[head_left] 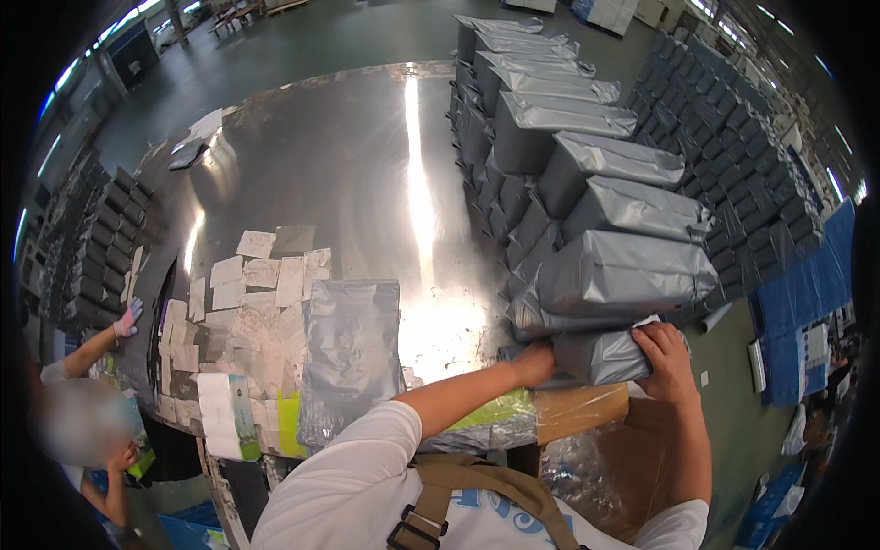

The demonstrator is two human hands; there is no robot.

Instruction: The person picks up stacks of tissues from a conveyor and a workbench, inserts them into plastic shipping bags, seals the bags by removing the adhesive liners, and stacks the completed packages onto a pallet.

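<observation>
A grey plastic-wrapped package (600, 357) lies at the near right edge of the metal table, in front of a row of similar packages. My right hand (666, 362) grips its right end, fingers bent over the top edge. At the package's left end is my left hand (533, 363), closed against the grey plastic; its fingertips are hidden. A flat stack of grey plastic bags (350, 353) lies to the left of my left forearm.
Tall stacked grey packages (632, 266) run along the table's right side. White paper pieces cover the near left of the metal tabletop (321, 156). Below my hands is an open cardboard box (632, 458) with clear plastic. A co-worker's gloved hand (128, 318) rests at the left edge.
</observation>
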